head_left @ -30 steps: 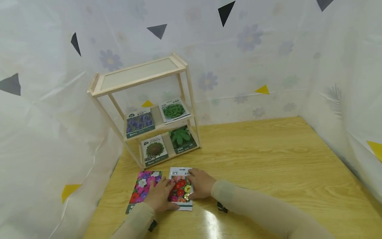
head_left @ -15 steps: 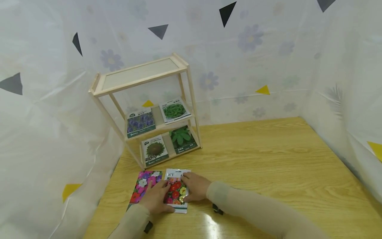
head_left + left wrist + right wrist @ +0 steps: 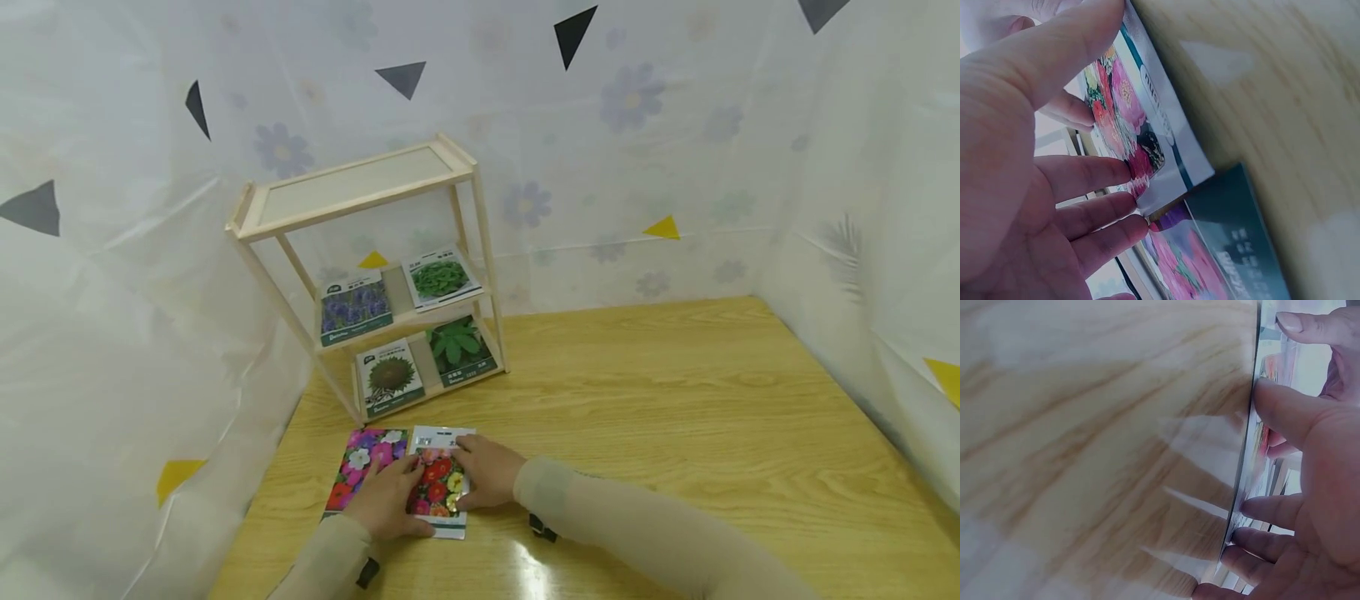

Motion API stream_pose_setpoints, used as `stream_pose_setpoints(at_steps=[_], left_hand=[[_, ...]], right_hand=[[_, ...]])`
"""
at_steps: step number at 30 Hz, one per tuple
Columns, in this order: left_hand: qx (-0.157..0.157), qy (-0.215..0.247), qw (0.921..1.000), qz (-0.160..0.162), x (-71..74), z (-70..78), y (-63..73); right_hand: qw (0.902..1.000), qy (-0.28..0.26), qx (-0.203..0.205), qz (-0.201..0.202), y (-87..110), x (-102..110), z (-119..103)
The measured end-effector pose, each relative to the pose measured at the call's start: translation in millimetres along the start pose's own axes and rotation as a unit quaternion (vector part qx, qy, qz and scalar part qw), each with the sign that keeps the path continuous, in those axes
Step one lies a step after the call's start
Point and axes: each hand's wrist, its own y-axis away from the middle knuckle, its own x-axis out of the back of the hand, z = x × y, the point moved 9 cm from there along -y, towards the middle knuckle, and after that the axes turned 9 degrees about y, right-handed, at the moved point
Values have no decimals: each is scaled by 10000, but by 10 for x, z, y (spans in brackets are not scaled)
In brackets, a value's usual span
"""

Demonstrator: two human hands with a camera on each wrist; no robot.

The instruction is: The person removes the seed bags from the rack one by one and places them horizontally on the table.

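Note:
A white seed packet (image 3: 437, 485) with red and yellow flowers lies flat on the wooden table (image 3: 645, 400), between both hands. My left hand (image 3: 381, 502) rests along its left side, fingers spread and mostly straight, thumb near the bottom edge. At the right side my right hand (image 3: 491, 472) touches the packet's edge with extended fingertips, as the right wrist view shows. Partly under the left hand, a second seed packet (image 3: 358, 465) with pink, purple and white flowers lies just left of the first. In the left wrist view its dark green bottom strip (image 3: 1235, 244) meets the white packet's corner.
Behind the hands stands a small wooden rack (image 3: 363, 192). Its middle shelf bears a lavender packet (image 3: 356, 307) and a green leafy packet (image 3: 441, 279). On the lower shelf lie a sunflower packet (image 3: 390, 377) and a dark green leaf packet (image 3: 459, 350). Pale sheeting (image 3: 675, 150) surrounds the table.
Both hands and the red-flowered packet have shifted left and slightly nearer, closing most of the gap to the pink-flowered packet. The packets on the rack have stayed in place.

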Motion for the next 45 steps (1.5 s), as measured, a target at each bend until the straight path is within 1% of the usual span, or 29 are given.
stream_pose_setpoints(at_steps=[9, 16, 27, 35, 45], left_hand=[[17, -176, 9998, -26, -23, -53, -4], [-6, -246, 9997, 0, -29, -58, 4], [-76, -98, 9999, -27, -26, -41, 22], [-47, 75, 10000, -38, -9, -38, 26], [-59, 166, 9998, -6, -21, -72, 16]], right_hand=[[9999, 128, -41, -14, -1, 18, -33], [9999, 14, -132, -101, 17, 35, -46], [9997, -157, -178, -43, -3, 25, -28], [9993, -325, -181, 8, -6, -8, -4], [9987, -474, -205, 23, 11, 2, 1]])
